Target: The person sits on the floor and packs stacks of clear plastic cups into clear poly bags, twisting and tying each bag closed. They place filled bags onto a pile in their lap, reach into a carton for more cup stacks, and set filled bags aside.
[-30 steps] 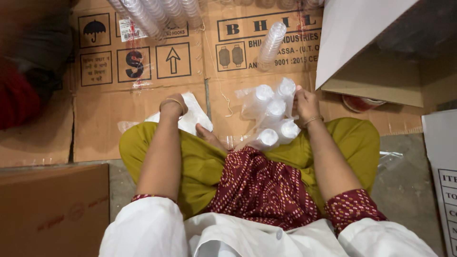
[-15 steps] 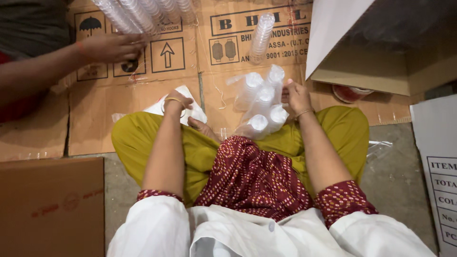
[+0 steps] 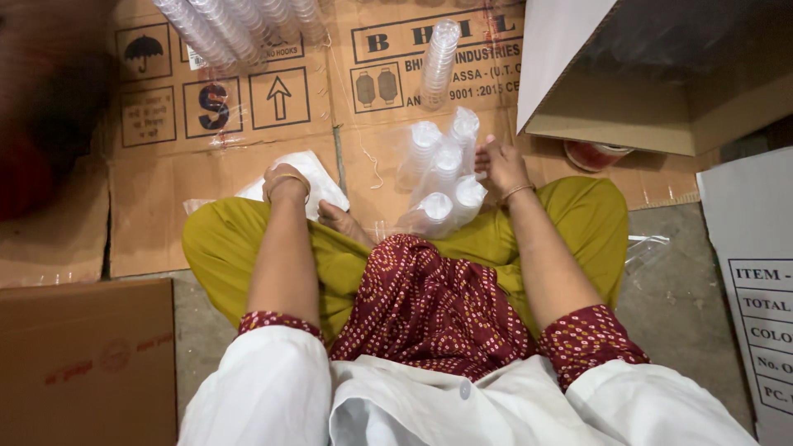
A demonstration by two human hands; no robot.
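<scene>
Pinching the clear bag's edge, the right hand [image 3: 500, 165] steadies the bundle of stacked clear plastic cups [image 3: 442, 177] resting upright against the knees. Left of that bundle, the left hand [image 3: 285, 186] presses white paper [image 3: 318, 177]; its grip cannot be told. Bagging seems underway; closing the mouth likely needs both hands.

Bagged clear cup stacks [image 3: 442, 177] lean against knee.
</scene>
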